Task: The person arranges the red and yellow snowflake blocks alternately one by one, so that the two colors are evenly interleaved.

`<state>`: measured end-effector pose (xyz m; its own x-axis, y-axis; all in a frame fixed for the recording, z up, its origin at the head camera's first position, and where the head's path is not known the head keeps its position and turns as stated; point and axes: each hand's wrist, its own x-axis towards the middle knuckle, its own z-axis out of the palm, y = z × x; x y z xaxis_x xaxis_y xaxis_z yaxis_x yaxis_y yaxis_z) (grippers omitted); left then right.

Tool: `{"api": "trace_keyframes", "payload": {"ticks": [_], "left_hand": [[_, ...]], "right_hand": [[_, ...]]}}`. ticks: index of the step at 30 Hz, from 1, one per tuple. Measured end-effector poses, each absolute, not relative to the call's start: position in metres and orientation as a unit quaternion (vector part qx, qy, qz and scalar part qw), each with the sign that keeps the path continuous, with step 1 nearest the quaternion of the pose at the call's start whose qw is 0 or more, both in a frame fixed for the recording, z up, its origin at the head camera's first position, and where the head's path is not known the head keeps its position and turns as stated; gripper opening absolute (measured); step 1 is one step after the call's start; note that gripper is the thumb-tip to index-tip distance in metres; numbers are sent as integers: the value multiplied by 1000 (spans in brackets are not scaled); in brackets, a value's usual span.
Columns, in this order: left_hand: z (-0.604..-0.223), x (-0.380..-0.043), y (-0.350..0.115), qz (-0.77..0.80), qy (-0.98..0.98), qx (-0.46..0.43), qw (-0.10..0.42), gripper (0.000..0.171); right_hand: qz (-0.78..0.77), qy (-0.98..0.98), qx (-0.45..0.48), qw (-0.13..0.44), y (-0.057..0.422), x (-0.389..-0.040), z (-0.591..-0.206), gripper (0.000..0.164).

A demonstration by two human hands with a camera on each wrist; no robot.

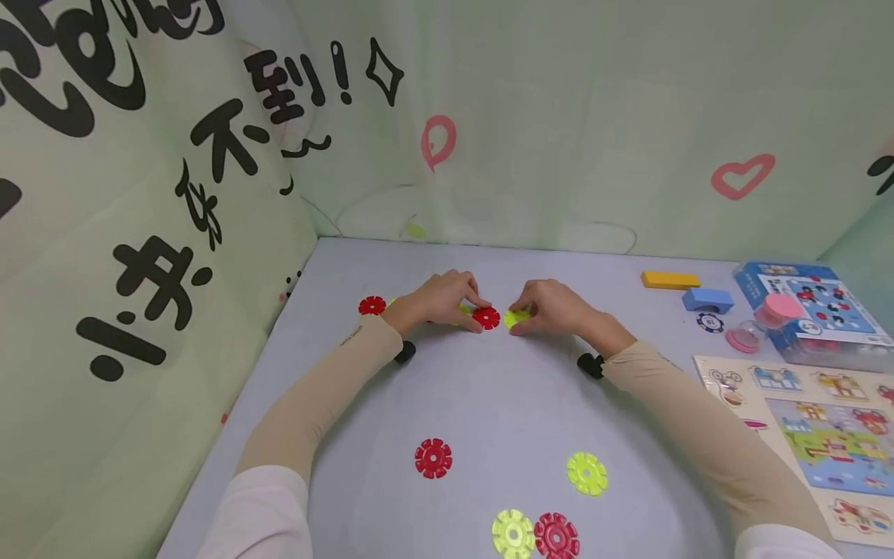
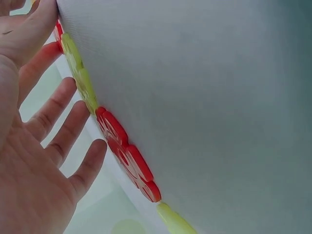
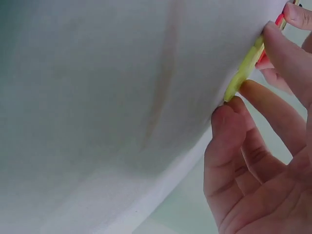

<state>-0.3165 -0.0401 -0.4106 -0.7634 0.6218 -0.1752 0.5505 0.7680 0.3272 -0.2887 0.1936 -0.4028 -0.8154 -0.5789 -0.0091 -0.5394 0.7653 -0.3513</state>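
My left hand (image 1: 447,299) holds a red notched building disc (image 1: 486,317) between thumb and fingertip on the far part of the table. A yellow-green disc (image 2: 80,75) adjoins it, followed along the row by another red disc (image 2: 127,151) under the spread fingers in the left wrist view. My right hand (image 1: 552,307) pinches a yellow-green notched disc (image 1: 515,318) by its edge, just right of the held red one. In the right wrist view that disc (image 3: 243,70) lies flat on the table, overlapping the red disc behind it.
Nearer the front lie a red disc (image 1: 434,458), a yellow-green disc (image 1: 587,473), and a yellow-green disc (image 1: 513,533) beside a red disc (image 1: 556,536). At right are yellow (image 1: 670,280) and blue (image 1: 708,300) blocks, a pink-capped container (image 1: 777,310), a blue box (image 1: 824,303) and a picture puzzle board (image 1: 831,442).
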Motion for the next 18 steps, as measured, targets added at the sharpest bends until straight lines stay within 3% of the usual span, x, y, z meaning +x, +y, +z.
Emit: {"api": "trace_keyframes", "payload": {"ticks": [10, 14, 18], "left_hand": [[-408, -318, -38, 138, 926, 317, 152, 56], [-409, -321, -28, 144, 916, 344, 150, 57], [-409, -323, -13, 143, 906, 372, 143, 60]], "right_hand": [[-192, 939, -276, 69, 200, -280, -403, 49], [-217, 938, -261, 65, 209, -263, -401, 49], [-227, 924, -305, 47, 210, -233, -398, 42]]}}
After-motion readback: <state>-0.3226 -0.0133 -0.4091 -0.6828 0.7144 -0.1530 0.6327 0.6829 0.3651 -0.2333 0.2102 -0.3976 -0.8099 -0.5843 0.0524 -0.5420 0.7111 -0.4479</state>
